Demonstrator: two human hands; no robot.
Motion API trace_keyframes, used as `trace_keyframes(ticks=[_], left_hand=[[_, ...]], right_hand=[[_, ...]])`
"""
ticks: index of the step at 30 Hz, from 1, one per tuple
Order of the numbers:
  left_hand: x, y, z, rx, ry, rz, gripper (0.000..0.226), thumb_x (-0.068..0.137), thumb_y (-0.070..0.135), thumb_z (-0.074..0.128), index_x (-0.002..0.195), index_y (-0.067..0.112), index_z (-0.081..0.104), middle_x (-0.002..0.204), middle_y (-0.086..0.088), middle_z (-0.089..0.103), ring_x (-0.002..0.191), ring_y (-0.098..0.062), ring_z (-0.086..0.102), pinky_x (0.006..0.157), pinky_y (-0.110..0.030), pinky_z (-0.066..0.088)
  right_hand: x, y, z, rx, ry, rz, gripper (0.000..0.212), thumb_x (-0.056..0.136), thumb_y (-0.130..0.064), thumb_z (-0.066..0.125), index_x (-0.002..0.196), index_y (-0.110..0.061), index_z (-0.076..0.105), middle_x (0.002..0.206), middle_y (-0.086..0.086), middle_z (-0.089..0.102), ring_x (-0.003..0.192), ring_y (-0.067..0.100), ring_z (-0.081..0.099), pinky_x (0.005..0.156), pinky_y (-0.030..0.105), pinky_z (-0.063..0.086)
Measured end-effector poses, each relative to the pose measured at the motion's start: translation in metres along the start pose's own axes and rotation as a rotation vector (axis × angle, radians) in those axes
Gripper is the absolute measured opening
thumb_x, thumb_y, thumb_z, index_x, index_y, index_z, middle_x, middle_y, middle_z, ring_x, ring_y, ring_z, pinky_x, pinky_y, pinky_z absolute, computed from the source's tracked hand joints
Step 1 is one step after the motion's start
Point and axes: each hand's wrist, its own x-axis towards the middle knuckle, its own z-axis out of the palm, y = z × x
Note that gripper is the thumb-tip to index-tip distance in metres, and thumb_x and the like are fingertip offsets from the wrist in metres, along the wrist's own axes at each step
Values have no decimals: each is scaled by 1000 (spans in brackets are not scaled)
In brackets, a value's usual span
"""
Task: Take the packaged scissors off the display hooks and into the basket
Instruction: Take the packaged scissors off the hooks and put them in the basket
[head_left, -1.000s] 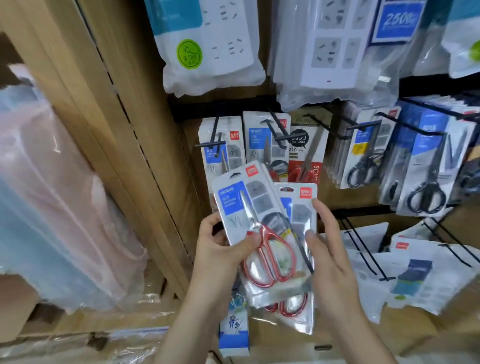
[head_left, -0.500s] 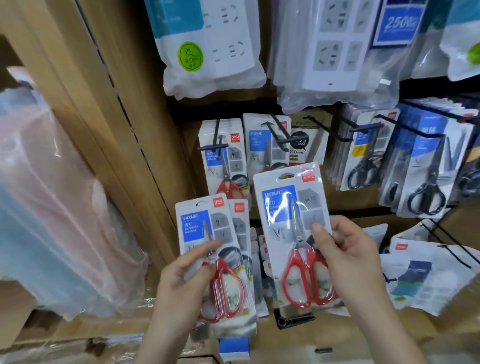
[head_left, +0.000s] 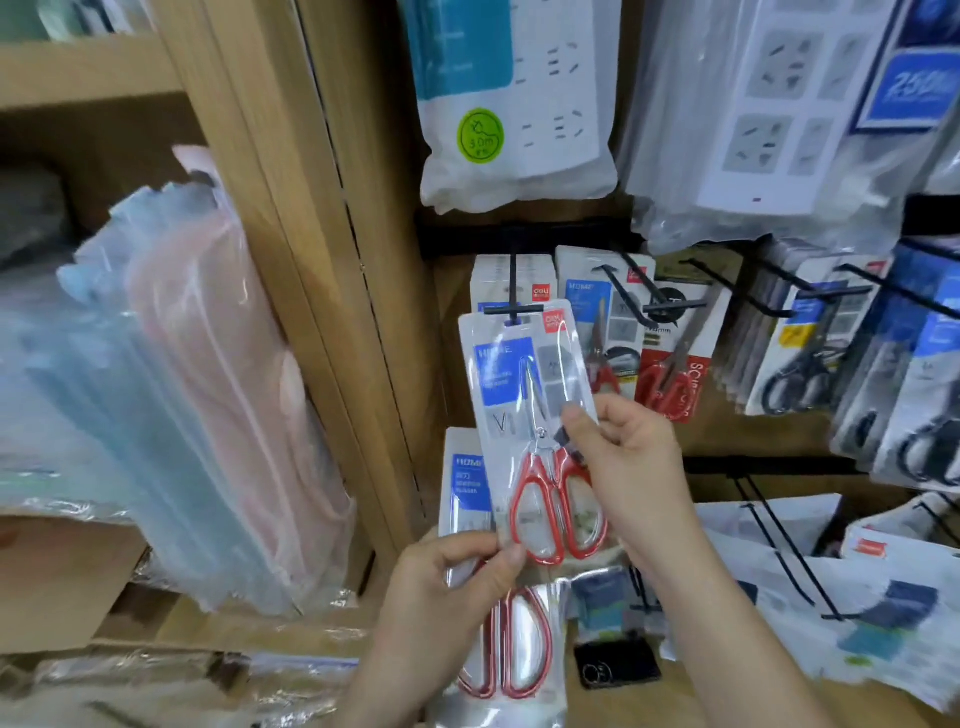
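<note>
The upper pack (head_left: 524, 395) was a clear sleeve over a white card with a blue label, a small red logo at its top corner, and red-handled scissors inside, blades pointing up. It stood nearly upright in front of the display, its top edge at the tip of a black hook (head_left: 513, 310); whether the hook passed through its hang hole could not be told. The right hand (head_left: 631, 467) pinched its right edge near the scissors' pivot, thumb on the front. The lower pack (head_left: 501, 639), of the same kind with red handles showing at the bottom, was partly hidden behind the upper one. The left hand (head_left: 441, 592) gripped it, thumb across the front, just beside the upper pack's bottom corner. The hands were apart, each clamped on its own pack.

More red scissors packs (head_left: 597, 332) hung on hooks behind, and black scissors (head_left: 800, 374) to the right. Power strips (head_left: 514, 104) in bags hung above. A wooden post (head_left: 332, 260) ran down the left of the display, with plastic-wrapped pink and blue bundles (head_left: 208, 395) beyond it. Loose packs (head_left: 883, 597) lay on hooks at the lower right.
</note>
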Motion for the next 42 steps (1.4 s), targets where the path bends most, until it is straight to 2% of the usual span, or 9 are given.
trace_keyframes(ticks=[9,14,18,21,25,28,31,35,42], left_hand=[[2,-15,-8,95,-7,15,25,76,46,62,78,27,78,86,15,73,94,0,62,76,-9,45],[7,-9,-17,170,11,65,19,87,33,60,72,30,71,75,27,69,85,10,60,68,-3,41],[17,-13,-20,100,-16,-31,24,96,24,59,76,23,73,80,19,74,81,6,66,67,-6,44],[22,-24,-20,86,49,-77,20,92,27,65,75,23,76,82,12,76,82,2,67,69,-9,46],[16,-42,-20,83,129,-161,17,83,15,78,84,32,75,101,10,71,94,-8,68,67,-12,52],[5,-57,-21,155,138,-110,44,79,7,80,91,49,73,118,14,66,113,-9,62,90,-24,55],[-8,-53,-21,189,218,-14,60,72,4,85,97,56,67,113,30,67,110,7,60,82,-1,43],[-14,-41,-22,97,278,63,72,66,-2,86,99,57,63,106,41,63,100,15,60,73,1,42],[-6,-37,-21,-116,283,71,73,63,22,91,121,51,57,129,14,64,112,-4,64,85,-14,51]], right_hand=[[4,4,-1,-57,-104,90,31,97,-27,60,73,-9,64,62,0,64,58,17,57,63,34,48],[18,8,-4,-128,-194,133,50,98,-43,54,89,6,60,71,30,55,62,20,47,63,37,44],[30,2,-15,-249,-310,153,41,98,-42,55,92,-5,69,64,-4,57,60,10,51,57,30,50],[37,0,-14,-29,-412,265,17,98,-26,59,104,-20,74,98,-6,74,87,11,67,55,24,54],[51,7,3,-1,-240,259,13,97,-22,61,98,-14,72,96,23,67,65,13,61,60,33,61],[73,19,16,-148,-69,173,23,96,-28,64,85,-7,66,95,26,67,61,23,69,70,53,61],[98,35,23,-226,25,100,47,90,-37,68,71,5,59,62,20,57,60,34,69,68,63,57],[121,48,25,-301,80,118,66,82,-58,68,76,8,66,67,23,66,68,40,68,69,57,58],[108,43,10,-687,36,64,54,86,-65,57,88,-13,69,77,-2,69,76,18,67,66,35,54]])
